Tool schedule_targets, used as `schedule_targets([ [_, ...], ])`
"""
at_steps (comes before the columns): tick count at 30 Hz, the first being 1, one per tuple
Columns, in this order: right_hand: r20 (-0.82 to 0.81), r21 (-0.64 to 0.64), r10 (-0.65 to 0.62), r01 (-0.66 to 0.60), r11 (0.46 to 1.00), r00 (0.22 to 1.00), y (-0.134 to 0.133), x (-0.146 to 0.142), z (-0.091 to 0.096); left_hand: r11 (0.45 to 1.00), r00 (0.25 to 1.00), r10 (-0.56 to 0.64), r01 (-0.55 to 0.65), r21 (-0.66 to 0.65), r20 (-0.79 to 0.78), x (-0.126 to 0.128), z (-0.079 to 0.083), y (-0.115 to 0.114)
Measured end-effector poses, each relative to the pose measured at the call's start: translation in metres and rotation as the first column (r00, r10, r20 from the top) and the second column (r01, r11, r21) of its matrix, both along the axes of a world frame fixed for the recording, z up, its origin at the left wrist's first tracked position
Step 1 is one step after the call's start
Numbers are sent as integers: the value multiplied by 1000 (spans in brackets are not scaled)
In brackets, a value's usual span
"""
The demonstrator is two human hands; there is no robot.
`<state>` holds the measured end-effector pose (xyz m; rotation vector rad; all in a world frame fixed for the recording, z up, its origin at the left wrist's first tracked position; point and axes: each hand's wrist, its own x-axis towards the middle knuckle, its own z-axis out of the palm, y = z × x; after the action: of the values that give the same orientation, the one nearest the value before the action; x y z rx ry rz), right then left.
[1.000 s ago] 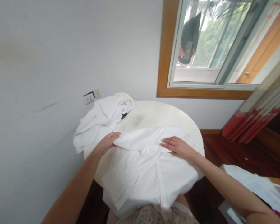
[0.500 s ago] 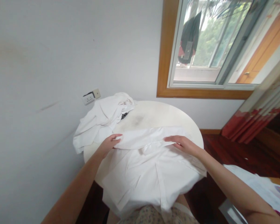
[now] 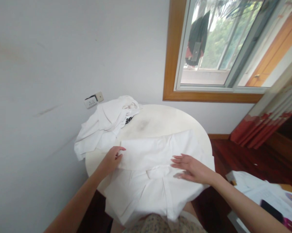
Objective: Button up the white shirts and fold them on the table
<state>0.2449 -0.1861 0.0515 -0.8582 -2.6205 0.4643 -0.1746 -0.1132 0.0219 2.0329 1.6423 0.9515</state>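
Observation:
A white shirt point(image 3: 150, 186) is spread on the round table, its far part folded over toward me and its near edge hanging off the front. At the left end of the folded band, my left hand point(image 3: 112, 161) pinches the cloth's edge between thumb and fingers. My right hand point(image 3: 191, 168) lies flat on the right side of the shirt, fingers stretched out and a little apart, pressing on the fabric near the fold's lower edge.
The white round table point(image 3: 170, 118) stands against the wall. A crumpled pile of white clothes point(image 3: 102, 119) lies at its left back, below a wall socket point(image 3: 93, 100). Papers point(image 3: 260, 191) and a dark phone-like object point(image 3: 271, 210) are at lower right. A window point(image 3: 214, 45) is ahead.
The folded band has come down toward me and lies broader. My right hand has let go of the fold's edge and flattened on the cloth; my left hand has moved slightly nearer.

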Motion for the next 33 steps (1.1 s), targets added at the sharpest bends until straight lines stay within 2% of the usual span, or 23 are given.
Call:
schedule_targets([
  [3, -68, -76, -59, 54, 996, 996, 15, 10, 2, 998, 1000, 21, -21, -52, -3, 1, -1, 8],
  [4, -111, -89, -139, 130, 988, 984, 27, 17, 2, 997, 999, 44, -43, -61, 18, 2, 1, 13],
  [5, -165, -74, -265, 256, 964, 950, 42, 26, 3, 996, 997, 70, -67, -64, 40, 2, 3, 19],
  [6, -197, -39, -401, 402, 915, 894, 58, 36, 3, 993, 994, 99, -96, -62, 54, 3, 5, 27],
  [7, -209, 10, -535, 549, 836, 818, 76, 47, 2, 989, 989, 135, -132, -62, 53, 3, 7, 35],
  [9, -180, 105, -750, 771, 628, 636, 110, 65, 0, 973, 975, 223, -221, -72, 13, 5, 11, 50],
  [10, -150, 147, -822, 835, 531, 549, 124, 72, -1, 960, 963, 269, -270, -73, -14, 6, 12, 57],
  [11, -110, 172, -869, 870, 461, 482, 136, 77, -2, 948, 950, 309, -311, -69, -37, 7, 13, 64],
  [12, -64, 181, -895, 887, 424, 441, 145, 80, -4, 939, 940, 336, -339, -61, -53, 8, 13, 69],
  [17, 147, 117, -928, 926, 359, 342, 165, 75, -8, 939, 933, 336, -342, -32, -130, 13, 12, 80],
  [21, 262, 77, -934, 959, 271, 243, 171, 70, -6, 924, 913, 353, -375, -81, -207, 15, 15, 79],
  [23, 297, 53, -927, 966, 254, 228, 174, 70, -5, 917, 907, 347, -381, -115, -239, 15, 17, 78],
  [27, 270, -6, -926, 962, 272, 264, 178, 70, -5, 927, 917, 339, -364, -92, -209, 18, 19, 80],
  [33, 142, -21, -975, 985, 170, 171, 194, 65, -11, 909, 889, 417, -409, 82, -188, 32, 24, 108],
])
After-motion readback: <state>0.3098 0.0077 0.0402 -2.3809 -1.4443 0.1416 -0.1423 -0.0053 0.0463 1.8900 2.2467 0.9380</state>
